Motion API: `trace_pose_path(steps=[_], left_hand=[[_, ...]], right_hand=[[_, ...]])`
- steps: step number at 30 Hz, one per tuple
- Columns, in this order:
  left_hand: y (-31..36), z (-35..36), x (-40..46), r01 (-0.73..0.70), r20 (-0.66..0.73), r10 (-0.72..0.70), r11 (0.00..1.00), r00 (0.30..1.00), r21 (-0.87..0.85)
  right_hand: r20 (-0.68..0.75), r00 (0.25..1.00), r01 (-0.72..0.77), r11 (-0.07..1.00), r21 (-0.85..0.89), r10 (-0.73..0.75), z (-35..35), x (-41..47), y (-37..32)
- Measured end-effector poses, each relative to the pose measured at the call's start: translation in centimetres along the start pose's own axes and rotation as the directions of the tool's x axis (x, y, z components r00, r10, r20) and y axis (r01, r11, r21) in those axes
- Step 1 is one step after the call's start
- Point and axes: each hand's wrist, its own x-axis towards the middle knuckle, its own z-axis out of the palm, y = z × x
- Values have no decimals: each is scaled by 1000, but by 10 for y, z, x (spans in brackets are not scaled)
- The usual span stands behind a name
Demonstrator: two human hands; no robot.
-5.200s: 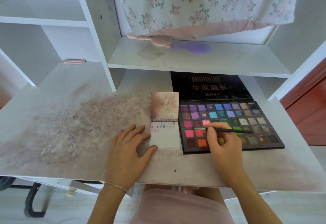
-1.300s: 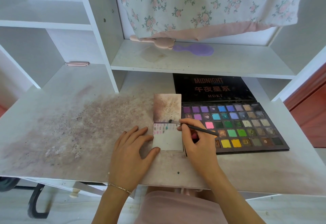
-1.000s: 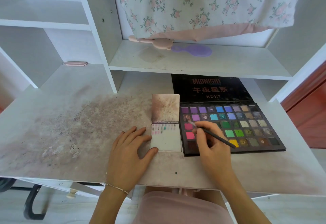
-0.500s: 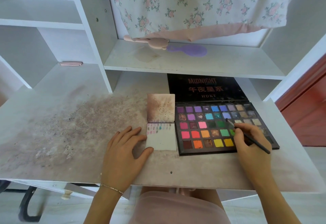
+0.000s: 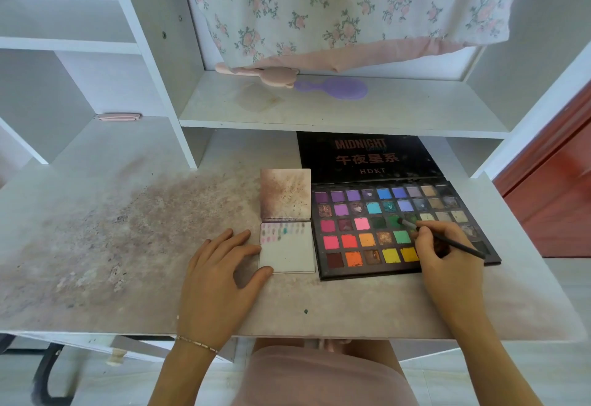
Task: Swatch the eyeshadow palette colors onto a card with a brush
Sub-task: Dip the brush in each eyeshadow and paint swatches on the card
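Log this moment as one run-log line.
stage: loading colour | right hand: brush tip on dark green pan, eyeshadow palette | left hand: steadying card

The bench point(image 5: 96, 246) is pale and heavily smudged with pinkish-brown powder, thickest to the left of the eyeshadow palette point(image 5: 396, 230). The open palette lies on it, the card point(image 5: 287, 252) just beside its left edge. Above the palette, a shelf point(image 5: 415, 111) carries a purple brush point(image 5: 335, 89) and a pink brush point(image 5: 259, 71).
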Motion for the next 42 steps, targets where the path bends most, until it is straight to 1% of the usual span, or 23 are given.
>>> trace_pose_path(steps=[4,8,13,17,20,23,25,31,35,42], left_hand=[[0,0,0,7,-5,-7,1000,1000,-5],[0,0,0,9,-4,-9,1000,1000,-5],[-1,0,0,10,1,-10,1000,1000,-9],[-1,0,0,6,-2,-6,1000,1000,-11],[-1,0,0,5,-1,-5,1000,1000,-12],[-2,-1,-1,4,0,-4,1000,1000,-11],[-2,-1,-1,-2,-6,2,1000,1000,-11],[-1,-1,-1,-3,-15,2,1000,1000,-17],[-2,-1,-1,-11,-16,11,1000,1000,-22],[-1,-1,-1,-3,-14,3,1000,1000,-28]], right_hand=[[44,999,29,1000,-7,-28,1,-2,-3],[5,1000,17,1000,-19,-17,1,-1,-2],[51,998,34,999,3,-34,0,-2,-2],[15,1000,7,1000,9,-7,0,-1,-2],[32,999,28,998,47,-29,2,-4,-8],[62,996,60,994,96,-66,11,-12,-20],[89,989,107,987,121,-118,20,-18,-30],[242,949,160,971,178,-201,57,-36,-58],[330,922,150,973,174,-202,74,-39,-67],[378,909,133,982,133,-175,83,-38,-68]])
